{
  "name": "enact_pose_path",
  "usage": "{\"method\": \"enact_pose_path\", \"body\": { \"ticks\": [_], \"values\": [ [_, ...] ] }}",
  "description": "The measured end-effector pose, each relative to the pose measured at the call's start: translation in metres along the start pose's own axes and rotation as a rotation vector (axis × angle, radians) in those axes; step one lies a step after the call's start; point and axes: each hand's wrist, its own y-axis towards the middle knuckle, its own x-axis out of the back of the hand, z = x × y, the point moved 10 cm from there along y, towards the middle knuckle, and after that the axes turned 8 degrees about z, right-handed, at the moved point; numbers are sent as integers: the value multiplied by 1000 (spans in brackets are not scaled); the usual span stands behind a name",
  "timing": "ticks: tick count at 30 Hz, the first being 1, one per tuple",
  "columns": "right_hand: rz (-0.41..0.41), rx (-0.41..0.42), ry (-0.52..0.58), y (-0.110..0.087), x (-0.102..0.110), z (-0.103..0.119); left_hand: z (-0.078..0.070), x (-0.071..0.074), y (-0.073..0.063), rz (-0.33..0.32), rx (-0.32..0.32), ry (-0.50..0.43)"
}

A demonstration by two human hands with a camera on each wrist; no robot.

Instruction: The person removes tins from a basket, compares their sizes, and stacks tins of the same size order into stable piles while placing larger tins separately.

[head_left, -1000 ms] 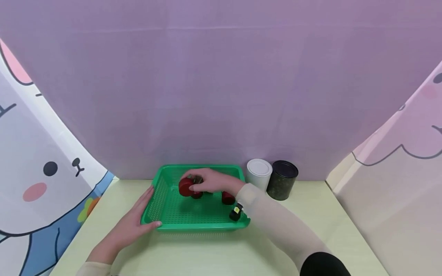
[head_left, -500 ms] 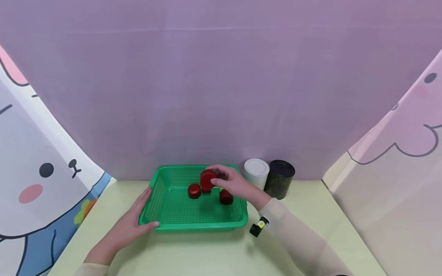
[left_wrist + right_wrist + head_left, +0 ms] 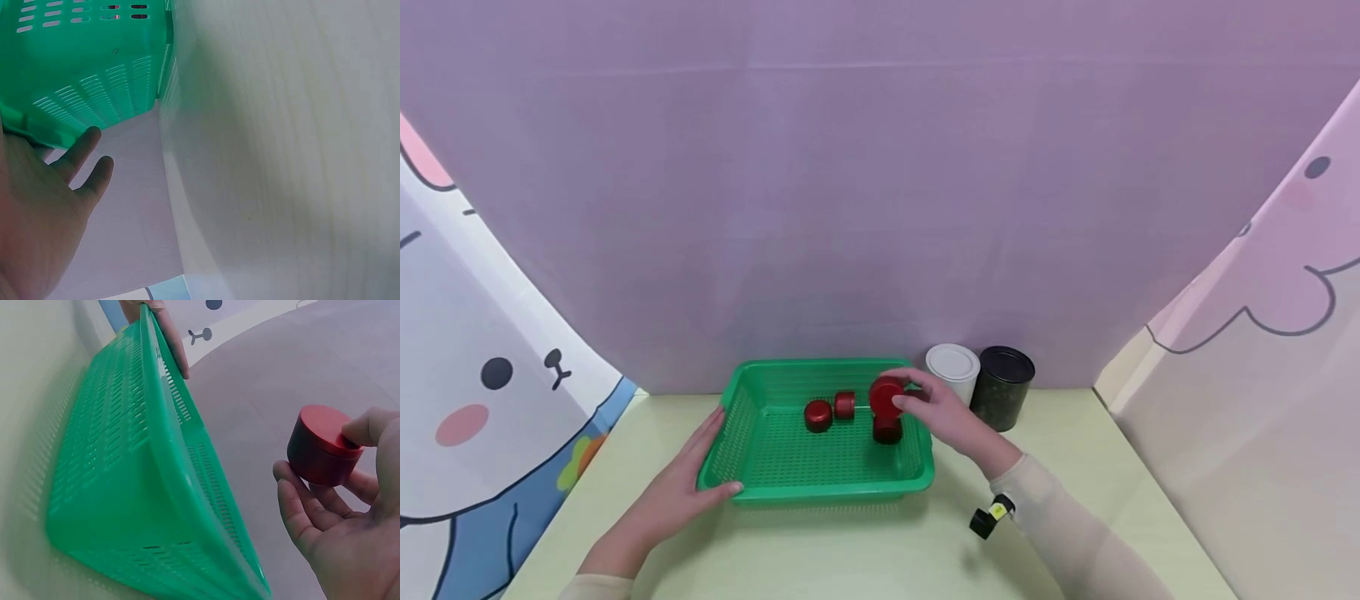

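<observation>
My right hand holds a round red tin with a seam near its lid, thumb on the lid and fingers beneath. In the head view the tin appears over the right part of a green plastic basket. Inside the basket lie a red tin at the middle, another red tin on its side, and a darker red tin partly hidden below the held one. My left hand rests along the basket's left side with fingers extended and the thumb at the front left corner.
Behind the basket's right end stand a white can and a dark can with a black lid. A purple backdrop rises at the table's back edge. A small black camera hangs from the right sleeve.
My right hand has carried the held red tin rightward across the basket, uncovering the tins in the middle. My left hand has stayed on the basket's left side.
</observation>
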Motion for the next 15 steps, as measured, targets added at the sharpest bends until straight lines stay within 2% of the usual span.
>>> {"method": "enact_pose_path", "body": {
  "ticks": [9,15],
  "values": [
    [-49,-24,-6,-26,14,-11,1,0,-1,-18,-16,24],
    [-85,-15,-1,-41,23,-20,1,0,0,-14,-18,4]
  ]
}}
